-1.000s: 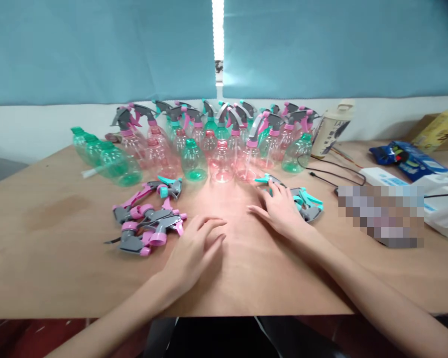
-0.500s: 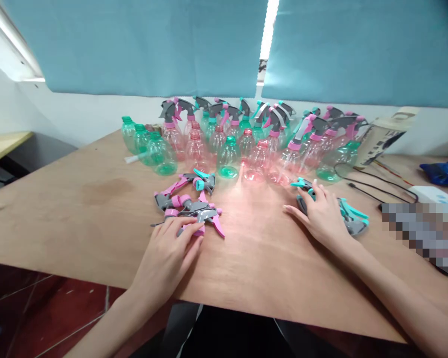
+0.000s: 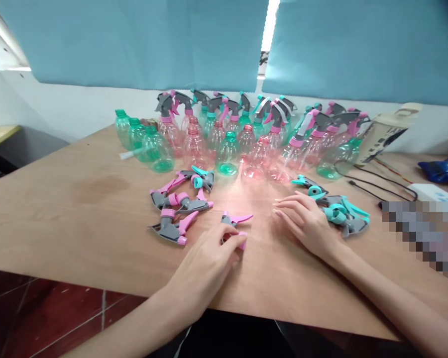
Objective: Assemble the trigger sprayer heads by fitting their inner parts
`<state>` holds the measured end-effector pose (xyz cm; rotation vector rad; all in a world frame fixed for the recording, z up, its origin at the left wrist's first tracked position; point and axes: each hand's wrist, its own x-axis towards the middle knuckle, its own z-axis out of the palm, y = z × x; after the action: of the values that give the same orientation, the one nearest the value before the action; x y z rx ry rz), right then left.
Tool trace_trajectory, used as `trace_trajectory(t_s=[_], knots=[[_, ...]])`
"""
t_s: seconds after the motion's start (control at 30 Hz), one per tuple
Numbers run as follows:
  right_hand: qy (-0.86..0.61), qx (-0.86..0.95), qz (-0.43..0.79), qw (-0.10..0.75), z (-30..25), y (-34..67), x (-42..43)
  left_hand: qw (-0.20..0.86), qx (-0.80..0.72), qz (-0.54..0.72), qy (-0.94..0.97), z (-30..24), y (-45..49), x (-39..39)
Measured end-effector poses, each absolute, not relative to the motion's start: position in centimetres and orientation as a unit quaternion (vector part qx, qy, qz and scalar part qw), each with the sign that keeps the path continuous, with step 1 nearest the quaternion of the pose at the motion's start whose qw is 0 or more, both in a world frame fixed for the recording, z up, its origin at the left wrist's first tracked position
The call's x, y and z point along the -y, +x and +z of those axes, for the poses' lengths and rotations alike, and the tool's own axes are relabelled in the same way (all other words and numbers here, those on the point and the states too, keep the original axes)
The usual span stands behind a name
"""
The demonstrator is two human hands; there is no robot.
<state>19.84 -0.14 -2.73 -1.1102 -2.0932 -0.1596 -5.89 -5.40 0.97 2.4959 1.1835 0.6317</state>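
A grey and pink trigger sprayer point(image 3: 227, 219) is gripped in my left hand point(image 3: 216, 251), close to the tabletop near the middle; the fingers hide part of it. My right hand point(image 3: 302, 219) is open over the table, palm down with fingers stretched to the left, holding nothing. Beside its wrist lie several grey and turquoise trigger sprayers point(image 3: 353, 223). Left of my left hand rests a loose group of grey and pink trigger sprayers point(image 3: 169, 229), with one grey and turquoise sprayer point(image 3: 206, 180) at its far edge.
Behind the hands stand several clear green bottles point(image 3: 228, 156) and pink bottles point(image 3: 194, 149), many topped with sprayers. A beige container point(image 3: 386, 132) leans at the back right near black cables point(image 3: 381, 191) and a white box point(image 3: 433, 195). The wooden table's point(image 3: 108, 278) front edge runs below my arms.
My left hand has moved right, carrying a grey and pink trigger sprayer away from the group. My right hand has drawn slightly left and nearer, off the turquoise sprayers.
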Motion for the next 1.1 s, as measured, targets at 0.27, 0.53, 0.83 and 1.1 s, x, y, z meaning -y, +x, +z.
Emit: trace_trajectory(t_s=[0.27, 0.53, 0.83, 1.1], knots=[[-0.444, 0.795, 0.095, 0.403, -2.0, 18.9, 1.4, 0.053, -0.351, 0.144, 0.924, 0.5, -2.8, 1.2], [-0.476, 0.712, 0.213, 0.471, -1.8, 18.8, 1.6, 0.176, -0.366, 0.277, 0.871, -0.3, 0.9, -1.6], [-0.467, 0.706, 0.311, 0.433, -1.9, 19.5, 1.8, 0.393, -0.438, 0.344, 0.732, -0.6, 1.1, -1.6], [-0.434, 0.754, 0.308, 0.384, -2.4, 19.0, 2.2, 0.327, -0.441, 0.323, 0.771, -0.3, 1.2, -1.0]])
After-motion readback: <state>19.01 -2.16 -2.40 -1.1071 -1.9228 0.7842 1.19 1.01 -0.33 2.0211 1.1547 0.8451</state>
